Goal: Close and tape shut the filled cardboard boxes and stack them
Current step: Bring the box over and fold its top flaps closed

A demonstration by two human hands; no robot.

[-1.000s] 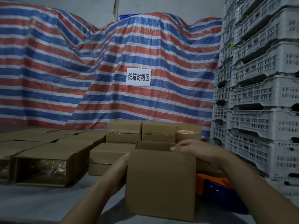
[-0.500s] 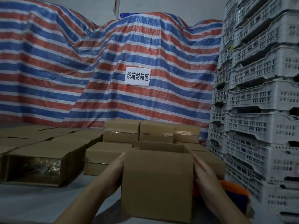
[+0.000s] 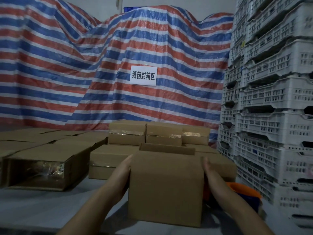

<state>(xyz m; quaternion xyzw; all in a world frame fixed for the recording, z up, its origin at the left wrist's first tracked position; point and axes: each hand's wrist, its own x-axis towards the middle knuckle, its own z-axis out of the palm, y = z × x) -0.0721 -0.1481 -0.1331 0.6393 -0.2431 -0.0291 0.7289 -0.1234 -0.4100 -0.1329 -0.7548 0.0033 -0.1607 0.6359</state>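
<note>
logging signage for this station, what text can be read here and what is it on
"纸箱封箱区": black characters on a white paper sign fixed to the striped tarp.
Pink mark on a white crate at the right: too blurred to read.
Cardboard boxes: no print visible.

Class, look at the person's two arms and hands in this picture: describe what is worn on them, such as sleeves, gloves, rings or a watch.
Both forearms are bare as far as the frame shows: no sleeve reaches into view. The left hand and the right hand wear no gloves. No watch, bracelet or ring shows on the visible parts, though the light is dim and the fingertips are partly hidden behind the cardboard box.
</note>
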